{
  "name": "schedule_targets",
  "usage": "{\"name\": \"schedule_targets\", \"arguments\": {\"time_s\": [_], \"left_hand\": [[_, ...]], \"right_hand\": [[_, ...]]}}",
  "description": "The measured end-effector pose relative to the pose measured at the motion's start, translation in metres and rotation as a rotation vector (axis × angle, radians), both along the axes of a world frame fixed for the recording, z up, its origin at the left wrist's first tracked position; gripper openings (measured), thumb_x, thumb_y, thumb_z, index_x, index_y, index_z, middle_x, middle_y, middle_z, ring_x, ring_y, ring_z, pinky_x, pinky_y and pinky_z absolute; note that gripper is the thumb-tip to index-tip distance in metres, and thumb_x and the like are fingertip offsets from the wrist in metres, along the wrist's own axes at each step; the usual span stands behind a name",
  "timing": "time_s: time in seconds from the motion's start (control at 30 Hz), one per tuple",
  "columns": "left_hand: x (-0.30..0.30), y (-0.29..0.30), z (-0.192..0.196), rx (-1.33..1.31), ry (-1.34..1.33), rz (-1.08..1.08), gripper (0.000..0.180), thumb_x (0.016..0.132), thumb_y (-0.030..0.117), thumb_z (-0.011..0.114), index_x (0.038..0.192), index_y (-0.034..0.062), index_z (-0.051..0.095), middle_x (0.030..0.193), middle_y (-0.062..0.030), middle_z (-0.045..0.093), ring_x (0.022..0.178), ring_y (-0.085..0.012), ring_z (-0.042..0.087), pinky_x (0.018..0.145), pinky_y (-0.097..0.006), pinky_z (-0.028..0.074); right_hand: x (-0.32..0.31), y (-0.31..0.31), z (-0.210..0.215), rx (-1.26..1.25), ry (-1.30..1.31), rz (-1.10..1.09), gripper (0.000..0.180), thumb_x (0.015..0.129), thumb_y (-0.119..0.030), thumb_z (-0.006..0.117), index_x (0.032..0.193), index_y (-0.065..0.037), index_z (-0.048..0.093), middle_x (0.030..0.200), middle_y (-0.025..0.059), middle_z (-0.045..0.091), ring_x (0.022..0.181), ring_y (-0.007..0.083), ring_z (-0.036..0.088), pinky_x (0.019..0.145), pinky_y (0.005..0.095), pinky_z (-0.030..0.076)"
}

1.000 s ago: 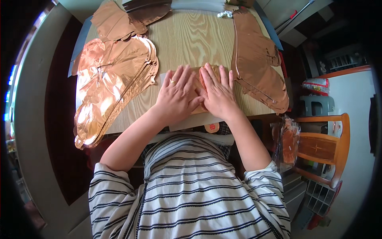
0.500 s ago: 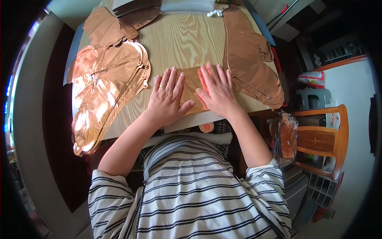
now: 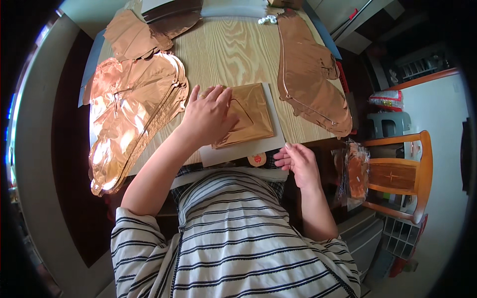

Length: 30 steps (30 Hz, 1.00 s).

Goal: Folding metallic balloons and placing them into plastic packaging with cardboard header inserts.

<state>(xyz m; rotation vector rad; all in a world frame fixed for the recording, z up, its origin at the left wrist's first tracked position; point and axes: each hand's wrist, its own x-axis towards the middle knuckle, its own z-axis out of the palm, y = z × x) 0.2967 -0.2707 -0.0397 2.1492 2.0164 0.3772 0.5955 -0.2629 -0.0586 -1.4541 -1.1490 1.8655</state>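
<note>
Head view: folded gold foil (image 3: pixel 256 114) lies partly under the unclenched left grip (image 3: pixel 209 115), beyond the loosely parted right grip (image 3: pixel 301 163).

Bright strip (image 3: pixel 10 119): threw light from the left
Left foil (image 3: pixel 131 116): glared nearly white
Gold packet (image 3: pixel 256 111): shone softly
Dark panel (image 3: pixel 73 149): looked bowed
Far right: sank into darkness

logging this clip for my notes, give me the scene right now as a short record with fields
left hand: lies on the folded gold foil
right hand: fingers loosely curled, apart from the folded gold foil, nothing seen in it
under folded foil: white sheet on wood-grain table
table, left: shiny copper-coloured foil pieces
table, right: duller copper-coloured foil
right of person: wooden chair, clear bag by it
</note>
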Motion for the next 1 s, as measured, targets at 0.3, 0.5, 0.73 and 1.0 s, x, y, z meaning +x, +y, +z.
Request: {"name": "schedule_targets", "arguments": {"time_s": [0.3,0.5,0.73,1.0], "left_hand": [[-0.009,0.001,-0.009,0.086,-0.054,-0.017,0.055,0.089,0.033,0.070,0.137,0.0083,0.058,0.141,-0.0120,0.059,0.134,-0.0292,0.053,0.117,-0.055,0.032],[-0.012,-0.004,-0.014,0.151,-0.025,-0.063,0.054,0.089,0.033,0.070,0.136,0.0084,0.058,0.141,-0.0124,0.059,0.135,-0.0302,0.052,0.117,-0.056,0.032],[-0.018,0.001,0.002,0.062,-0.186,-0.062,0.048,0.086,0.025,0.073,0.129,0.0067,0.064,0.132,-0.0132,0.065,0.128,-0.0311,0.057,0.111,-0.046,0.042],[-0.051,0.029,0.009,-0.153,-0.587,0.017,0.040,0.091,0.019,0.074,0.125,-0.0013,0.066,0.103,-0.0126,0.074,0.091,-0.0191,0.071,0.084,-0.033,0.056]], "right_hand": [[-0.012,-0.024,-0.013,-0.010,0.278,-0.331,0.027,0.093,-0.020,0.075,0.106,-0.006,0.055,0.095,0.0130,0.071,0.084,0.0221,0.073,0.077,0.0356,0.059],[-0.024,-0.030,-0.015,-0.084,0.478,-0.414,0.017,0.097,-0.015,0.068,0.105,-0.007,0.055,0.094,0.0113,0.071,0.082,0.0229,0.072,0.080,0.0388,0.060],[-0.015,-0.016,0.012,-0.074,0.213,-0.036,0.026,0.098,-0.015,0.067,0.116,0.003,0.063,0.096,0.0115,0.073,0.078,0.0161,0.071,0.070,0.0287,0.061],[-0.021,-0.011,0.004,0.130,0.108,0.084,0.020,0.100,-0.009,0.062,0.115,0.004,0.064,0.094,0.0098,0.072,0.077,0.0127,0.069,0.067,0.0259,0.060]]}}
